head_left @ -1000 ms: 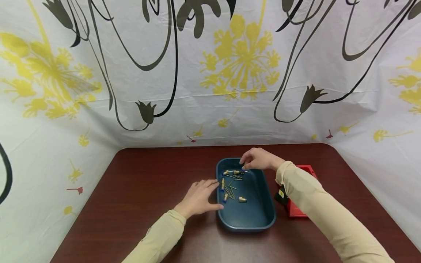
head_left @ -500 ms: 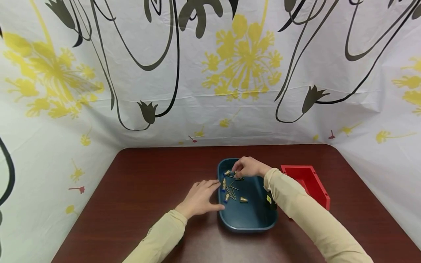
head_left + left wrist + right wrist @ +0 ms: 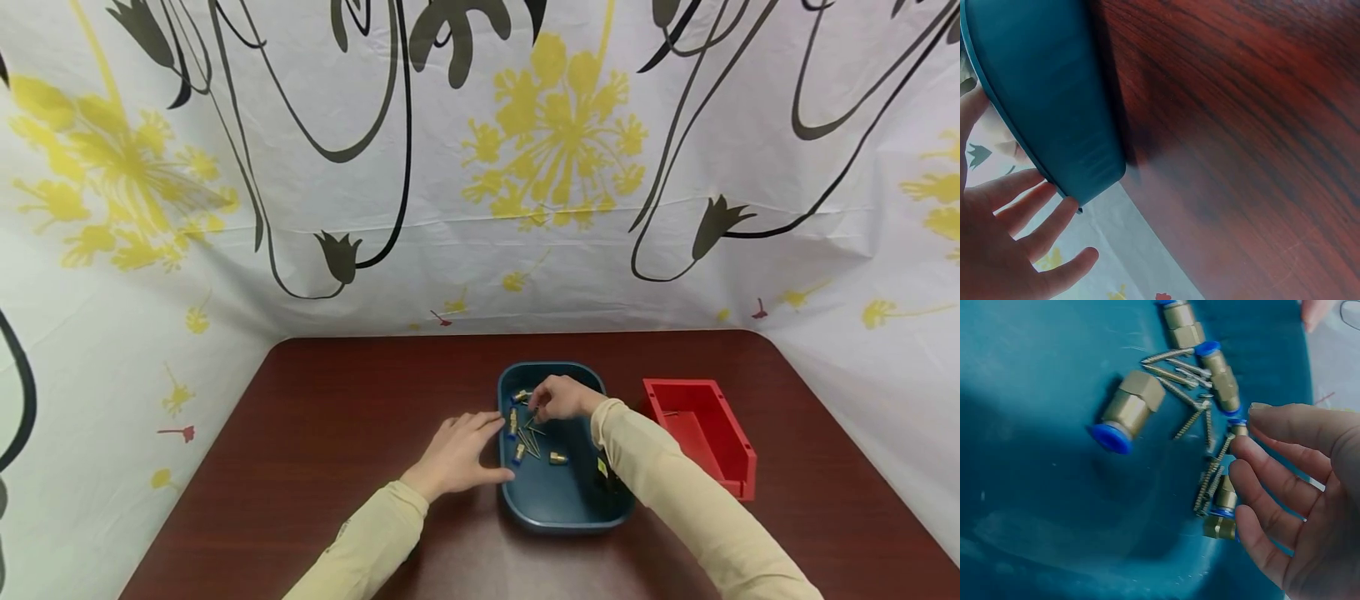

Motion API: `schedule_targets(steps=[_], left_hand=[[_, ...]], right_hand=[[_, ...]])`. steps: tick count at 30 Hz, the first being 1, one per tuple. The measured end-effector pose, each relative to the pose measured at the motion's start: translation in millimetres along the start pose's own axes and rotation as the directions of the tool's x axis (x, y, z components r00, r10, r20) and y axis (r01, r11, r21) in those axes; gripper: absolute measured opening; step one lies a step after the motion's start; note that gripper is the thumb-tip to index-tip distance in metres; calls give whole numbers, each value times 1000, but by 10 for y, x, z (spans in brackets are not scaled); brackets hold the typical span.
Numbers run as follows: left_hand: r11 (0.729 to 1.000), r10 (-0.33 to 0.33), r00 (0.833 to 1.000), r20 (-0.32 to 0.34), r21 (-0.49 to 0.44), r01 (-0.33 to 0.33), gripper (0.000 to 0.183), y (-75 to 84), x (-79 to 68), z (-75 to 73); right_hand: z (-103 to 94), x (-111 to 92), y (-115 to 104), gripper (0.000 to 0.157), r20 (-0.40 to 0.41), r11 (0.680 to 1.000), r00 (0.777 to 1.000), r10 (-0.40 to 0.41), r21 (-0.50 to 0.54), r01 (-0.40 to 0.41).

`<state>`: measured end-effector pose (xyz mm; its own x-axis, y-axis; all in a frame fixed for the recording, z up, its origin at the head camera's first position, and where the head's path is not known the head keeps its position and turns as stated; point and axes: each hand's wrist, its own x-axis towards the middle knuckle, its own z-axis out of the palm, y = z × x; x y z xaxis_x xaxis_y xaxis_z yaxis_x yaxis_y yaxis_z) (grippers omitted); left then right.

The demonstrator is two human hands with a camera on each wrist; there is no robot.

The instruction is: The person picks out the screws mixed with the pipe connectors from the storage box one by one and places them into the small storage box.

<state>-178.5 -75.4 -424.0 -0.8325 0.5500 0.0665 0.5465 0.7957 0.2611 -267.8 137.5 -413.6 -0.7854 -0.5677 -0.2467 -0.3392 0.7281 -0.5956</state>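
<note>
A dark blue tray (image 3: 558, 508) on the table holds several brass fittings with blue collars and several screws. My left hand (image 3: 457, 454) rests on the tray's left rim with fingers spread; in the left wrist view its fingertips touch the rim. Inside the tray, my right hand (image 3: 562, 398) is over the parts at the left side. The right wrist view has its thumb and index finger apart beside a small brass fitting (image 3: 1239, 430), with the screws (image 3: 1207, 481) just beyond. A larger brass fitting (image 3: 1130, 409) lies apart from the cluster.
Right of the tray stands a red bin (image 3: 738, 475) with a small thin piece inside. The tray and bin are on a dark reddish-brown wooden table (image 3: 337, 417). A white cloth (image 3: 450, 283) printed with plants hangs behind the table.
My right hand has moved down and left, from the tray's far edge to the parts at its left side. The red bin is more exposed. My left hand stays on the rim.
</note>
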Motion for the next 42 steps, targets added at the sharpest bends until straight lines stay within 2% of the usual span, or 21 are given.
schedule_targets(steps=[13,19,31,42], left_hand=[[1000,12,1000,1,3,-12,74,11,0,-6],[1000,12,1000,-3,-2,-12,74,14,-1,-13],[1000,2,1000,1,11,-2,75,16,3,-27],[1000,2,1000,3,14,-2,76,12,-9,-13]], right_hand=[[210,67,78,12,-34,995,995,96,-30,-97],[241,84,55,12,-61,989,990,127,-65,-131],[301,79,40,12,-119,977,979,164,-117,-178],[362,88,20,11,-120,974,975,186,-108,-200]])
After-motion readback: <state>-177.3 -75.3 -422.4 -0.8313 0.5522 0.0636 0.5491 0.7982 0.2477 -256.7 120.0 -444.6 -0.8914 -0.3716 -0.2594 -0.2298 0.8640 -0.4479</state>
